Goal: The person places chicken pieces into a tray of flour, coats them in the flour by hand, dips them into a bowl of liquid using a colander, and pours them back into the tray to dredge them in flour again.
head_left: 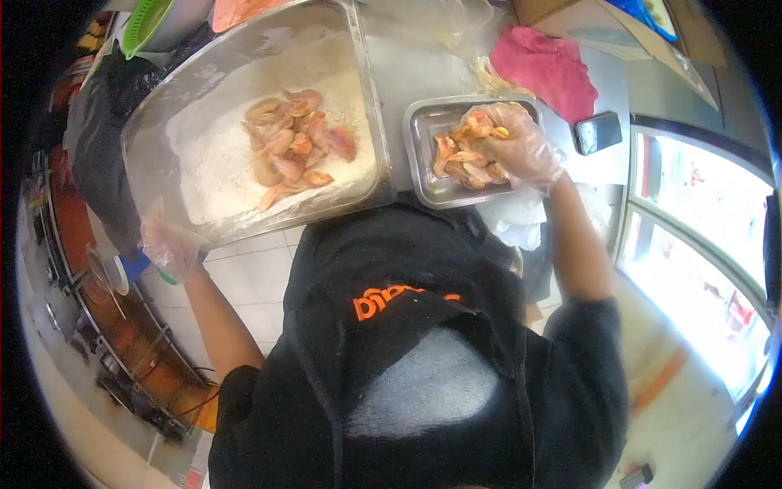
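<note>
In the head view, with twelve o'clock taken as the top, raw meat pieces (468, 173), probably chicken, are seen in a small metal tray (444, 195) between one and two o'clock. At about two o'clock, more of the meat is gripped in the gloved right hand (525, 151), its fingers curled round a bunch above the tray's right part. A second pile of pieces (281, 143) is spread over white powder (204, 175), which looks like flour, in a large metal tray (366, 77) between ten and eleven o'clock. At nine o'clock, the gloved left hand (169, 244) is placed at that tray's near left corner; whether the rim is grasped or only touched cannot be told. The pieces should be light singly, soft and limp, and slippery where wet, so a cupped hold from beneath or a full-fingered grasp round the thick middle would be safer than a pinch at a thin end. Little fragility is to be expected, though loose skin could be pulled away. Pinkish-tan, glistening, uneven surfaces are shown in the small tray, with yellowish patches; in the large tray, redder spots are seen, and little powder can be made out on the upper faces.
</note>
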`<state>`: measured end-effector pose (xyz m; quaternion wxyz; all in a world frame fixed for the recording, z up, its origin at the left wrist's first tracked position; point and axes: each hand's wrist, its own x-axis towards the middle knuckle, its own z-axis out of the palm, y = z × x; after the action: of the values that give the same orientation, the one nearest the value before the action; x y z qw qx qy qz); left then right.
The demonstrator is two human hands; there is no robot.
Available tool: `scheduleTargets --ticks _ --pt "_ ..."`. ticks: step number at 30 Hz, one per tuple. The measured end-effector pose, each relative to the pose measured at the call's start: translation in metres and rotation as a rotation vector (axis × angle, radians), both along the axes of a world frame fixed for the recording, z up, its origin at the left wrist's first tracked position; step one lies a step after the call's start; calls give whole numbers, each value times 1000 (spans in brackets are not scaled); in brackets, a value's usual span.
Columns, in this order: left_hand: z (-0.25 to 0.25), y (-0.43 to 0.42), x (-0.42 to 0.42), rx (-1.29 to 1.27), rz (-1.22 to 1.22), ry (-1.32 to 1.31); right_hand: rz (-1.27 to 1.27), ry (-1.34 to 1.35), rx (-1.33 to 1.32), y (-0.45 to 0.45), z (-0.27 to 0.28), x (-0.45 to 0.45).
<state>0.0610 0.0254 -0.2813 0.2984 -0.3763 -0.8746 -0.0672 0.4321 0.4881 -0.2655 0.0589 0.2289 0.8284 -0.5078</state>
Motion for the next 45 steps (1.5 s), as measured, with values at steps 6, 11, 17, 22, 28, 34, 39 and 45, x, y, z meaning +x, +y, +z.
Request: scheduleTargets --ticks 6,11,17,22,28,34,39,45 --pt "13 13 14 -138 116 33 -157 110 -341 -76 66 -54" --pt "7 10 11 -42 33 -34 -33 241 -78 -119 98 -97" --pt "28 23 21 2 -134 -133 -595 74 514 -53 11 -8" --pt "13 11 9 148 -307 -205 -555 -446 771 -54 -42 2" --pt "25 4 4 -125 -422 -114 -353 -185 902 -50 -50 25" --pt "28 7 4 -148 -496 -85 -287 -121 529 -50 -46 64" --pt "31 11 11 130 -477 -395 -332 -454 754 -82 -57 9" --pt "29 8 13 233 -386 -442 -291 -458 778 -79 -82 -1"
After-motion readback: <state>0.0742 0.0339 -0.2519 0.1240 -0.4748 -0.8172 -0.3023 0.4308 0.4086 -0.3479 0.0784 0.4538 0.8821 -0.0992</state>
